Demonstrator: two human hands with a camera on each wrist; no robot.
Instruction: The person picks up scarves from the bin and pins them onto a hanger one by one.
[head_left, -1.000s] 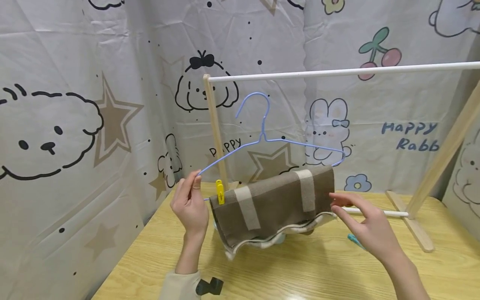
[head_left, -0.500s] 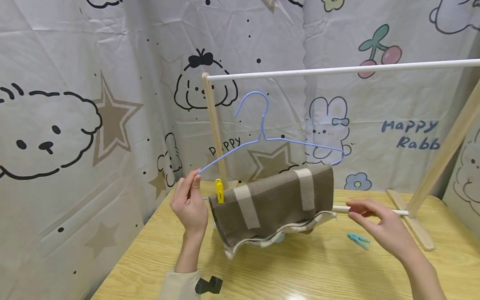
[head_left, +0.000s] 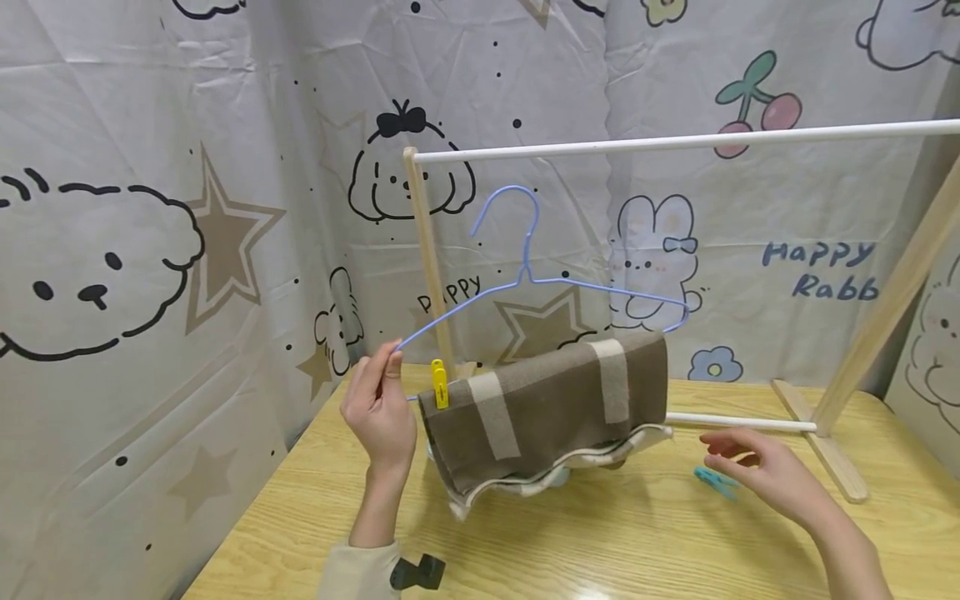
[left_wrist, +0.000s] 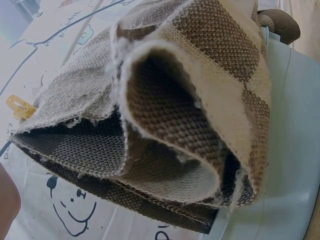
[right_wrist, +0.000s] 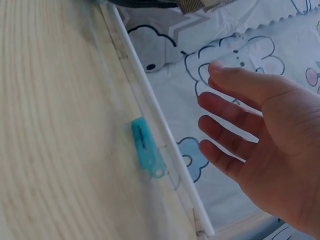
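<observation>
My left hand (head_left: 380,408) pinches the left arm of a blue wire hanger (head_left: 528,271) between thumb and fingers. Over the hanger's lower bar hangs a folded brown knit cloth (head_left: 558,408) with cream stripes, and a yellow clothespin (head_left: 440,385) clips its left end. The left wrist view looks into the cloth's layered, fuzzy edge (left_wrist: 165,95). My right hand (head_left: 772,475) hovers to the right of the cloth with loosely bent fingers and nothing in them. Just beside its fingertips, a turquoise clothespin (head_left: 712,481) lies on the table; the right wrist view shows this clothespin (right_wrist: 147,147) apart from the hand.
Behind the hanger stands a wooden rack with a white top rail (head_left: 675,146), a white lower rail (head_left: 750,423) and a slanted right leg (head_left: 888,308). A pale green object (left_wrist: 292,125) sits below the cloth. Printed curtains (head_left: 247,125) enclose the wooden table (head_left: 300,508).
My right hand has left the cloth's right end, moving right and then down toward the turquoise clothespin. The left hand, hanger and cloth have stayed nearly still.
</observation>
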